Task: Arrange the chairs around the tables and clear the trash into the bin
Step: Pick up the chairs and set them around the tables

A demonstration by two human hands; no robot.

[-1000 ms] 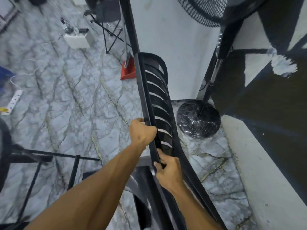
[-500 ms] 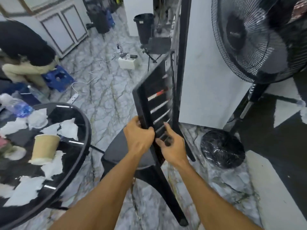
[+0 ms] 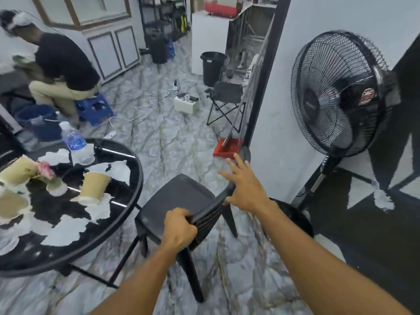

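**A:** Head camera, looking down: your left hand is clamped on the top rail of the black plastic chair, fingers curled over the backrest's near end.

**B:** And your right hand grips nothing. Its fingers are straight and fanned out, the heel of the palm against the far end of that same rail.

**A:** The chair stands upright on the marble floor, backrest toward you, seat facing away. Its left front corner sits just beside the rim of the round glass tabletop; whether they touch I cannot tell.

**B:** On that tabletop you have the trash: torn white paper scraps spread across it, and a paper cup mouth down near the rim. A second cup is tipped over at the left with a pink flower beside it, and a water bottle stands at the far edge.

**A:** The black bin is well apart from you, at the far side of the floor, with a folding camp chair just in front of it.

**B:** To your right a black pedestal fan stands against the wall; a red dustpan lies on the floor beyond your right hand. Far left, another person sits on a blue stool.
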